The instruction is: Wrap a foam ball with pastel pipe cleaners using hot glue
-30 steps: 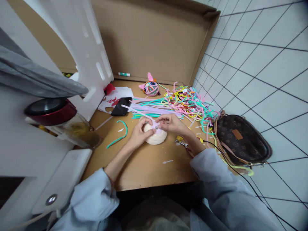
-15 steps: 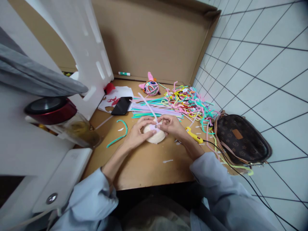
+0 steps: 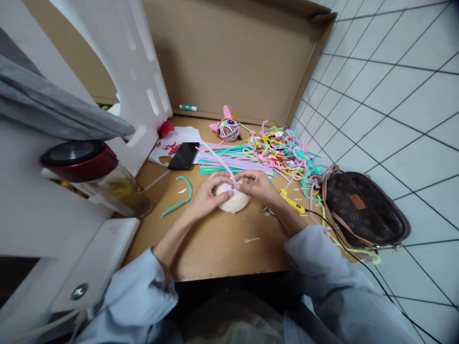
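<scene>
Near the middle of the table sits a cream-white ball (image 3: 235, 204), with my left hand (image 3: 204, 198) wrapped round its left side and the thumb on top. A lilac pipe cleaner (image 3: 219, 159) lies curled on the ball's top round a small dark spot, its long free end sticking up and away to the left. My right hand (image 3: 261, 186) pinches this pipe cleaner near the coil, fingers closed against the ball. Parts of the ball are hidden under both hands.
Straight pipe cleaners (image 3: 236, 167) and a tangled heap (image 3: 287, 153) lie behind. A yellow glue gun (image 3: 292, 201) with a cord is at right, beside a brown bag (image 3: 364, 205). A phone (image 3: 184, 155), a decorated ball (image 3: 228, 129), a green pipe cleaner (image 3: 179, 205) and a bottle (image 3: 125, 186) stand around.
The view has shifted slightly, so the scene sits a little to the right. Both hands keep their grip on the ball and pipe cleaner, with barely any finger movement.
</scene>
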Available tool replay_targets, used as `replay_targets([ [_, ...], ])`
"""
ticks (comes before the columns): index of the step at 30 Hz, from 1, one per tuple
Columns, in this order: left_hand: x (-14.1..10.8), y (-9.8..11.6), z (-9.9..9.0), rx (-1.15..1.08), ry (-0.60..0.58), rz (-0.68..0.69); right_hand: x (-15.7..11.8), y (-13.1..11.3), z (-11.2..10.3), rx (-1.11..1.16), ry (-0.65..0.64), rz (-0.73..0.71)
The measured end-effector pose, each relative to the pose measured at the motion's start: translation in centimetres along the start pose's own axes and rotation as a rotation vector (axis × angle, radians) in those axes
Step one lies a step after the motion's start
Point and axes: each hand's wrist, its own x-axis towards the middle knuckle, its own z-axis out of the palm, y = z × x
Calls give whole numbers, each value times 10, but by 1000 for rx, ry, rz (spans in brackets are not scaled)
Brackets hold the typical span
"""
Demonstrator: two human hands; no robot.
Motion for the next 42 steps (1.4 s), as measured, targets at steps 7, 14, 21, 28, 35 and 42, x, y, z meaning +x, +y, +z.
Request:
replay_targets([
  [7,1,-5,1,-41,12,-3,3,-1,-2,-4,-20,26],
  [14,2,-3,0,-54,11,-11,6,-6,-2,25,-19,37],
  [21,2,-3,0,-116,-3,-27,3,-7,0,14,4,30],
  [28,0,-5,6,-83,59,-15,-4,0,7,48,130,53],
  [35,-3,-9,13,-149,154,-106,-8,10,17,31,298,68],
  [42,-3,-10,14,-218,168,-105,-8,15,23,-110,371,88],
])
